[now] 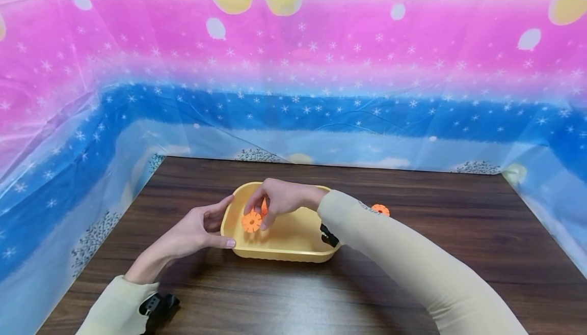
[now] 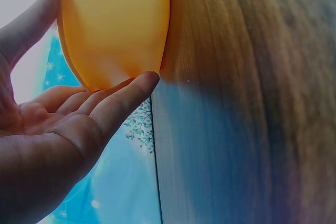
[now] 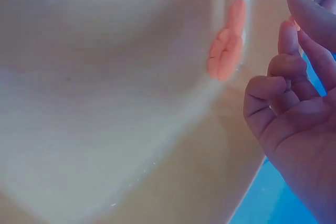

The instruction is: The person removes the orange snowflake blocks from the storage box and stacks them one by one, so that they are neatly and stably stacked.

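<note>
A shallow yellow plastic tub (image 1: 293, 254) stands on the table. My left hand (image 1: 190, 230) holds its left end, thumb on the front rim and fingers at the back corner; the left wrist view shows the tub's end (image 2: 118, 24) between thumb and fingers. Over the tub's left part, my right hand (image 1: 279, 197) pinches an orange notched plastic disc (image 1: 251, 221) between thumb and fingers. More orange pieces (image 3: 226, 51) lie against the tub's inside wall in the right wrist view. Another orange disc (image 1: 380, 210) rests on the table, partly hidden by the right sleeve.
The dark wood-grain table (image 1: 293, 294) has a printed cloth (image 1: 293, 106) hanging behind it and along its sides. A black wrist strap (image 1: 158, 309) is at the left cuff, and a black buckle (image 1: 328, 235) hangs at the right cuff, by the tub's right end.
</note>
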`<act>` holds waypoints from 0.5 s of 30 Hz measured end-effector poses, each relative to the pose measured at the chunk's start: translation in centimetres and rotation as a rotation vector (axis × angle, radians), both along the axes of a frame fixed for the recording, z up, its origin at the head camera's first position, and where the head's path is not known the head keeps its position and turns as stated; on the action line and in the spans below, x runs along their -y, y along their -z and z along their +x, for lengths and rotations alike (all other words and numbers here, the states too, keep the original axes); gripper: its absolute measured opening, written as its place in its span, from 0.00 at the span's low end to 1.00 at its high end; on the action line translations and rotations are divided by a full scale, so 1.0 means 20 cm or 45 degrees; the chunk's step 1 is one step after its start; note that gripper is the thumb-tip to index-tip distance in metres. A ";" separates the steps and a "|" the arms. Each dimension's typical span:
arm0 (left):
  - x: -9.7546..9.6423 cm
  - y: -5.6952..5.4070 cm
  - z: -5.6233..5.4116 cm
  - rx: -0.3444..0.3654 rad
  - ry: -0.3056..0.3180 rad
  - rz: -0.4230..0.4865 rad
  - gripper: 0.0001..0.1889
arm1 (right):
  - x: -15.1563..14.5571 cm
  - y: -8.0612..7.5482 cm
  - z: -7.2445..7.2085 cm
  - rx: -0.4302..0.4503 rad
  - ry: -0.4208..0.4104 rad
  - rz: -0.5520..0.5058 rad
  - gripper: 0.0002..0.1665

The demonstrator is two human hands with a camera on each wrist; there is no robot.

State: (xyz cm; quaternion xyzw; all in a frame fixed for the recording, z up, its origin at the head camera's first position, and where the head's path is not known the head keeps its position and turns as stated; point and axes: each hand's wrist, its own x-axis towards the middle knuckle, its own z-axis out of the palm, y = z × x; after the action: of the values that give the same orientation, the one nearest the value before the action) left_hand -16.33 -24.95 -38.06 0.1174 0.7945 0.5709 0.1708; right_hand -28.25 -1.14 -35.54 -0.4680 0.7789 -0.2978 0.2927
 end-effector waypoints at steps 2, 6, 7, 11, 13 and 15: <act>0.00 0.00 0.00 -0.001 -0.001 -0.004 0.56 | -0.01 -0.02 0.00 0.012 0.012 -0.013 0.25; 0.00 0.00 0.00 0.001 -0.004 -0.007 0.56 | -0.03 -0.06 0.01 0.010 0.035 -0.026 0.24; 0.00 0.00 0.00 0.006 -0.007 -0.007 0.56 | -0.04 -0.07 0.01 0.003 0.041 -0.026 0.24; -0.01 0.00 0.00 0.024 -0.012 -0.010 0.56 | -0.08 -0.09 0.02 -0.027 0.052 -0.032 0.24; -0.01 0.00 0.00 0.028 -0.018 -0.016 0.56 | -0.10 -0.11 0.03 -0.034 0.055 -0.031 0.24; -0.01 0.00 0.00 0.021 -0.018 -0.023 0.56 | -0.13 -0.13 0.03 -0.040 0.069 -0.029 0.25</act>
State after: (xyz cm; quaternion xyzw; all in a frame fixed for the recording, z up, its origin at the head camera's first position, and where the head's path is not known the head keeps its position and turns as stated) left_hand -16.33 -24.73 -37.98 0.1057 0.7989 0.5658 0.1743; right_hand -27.56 1.48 -33.03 -0.4548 0.7922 -0.3070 0.2669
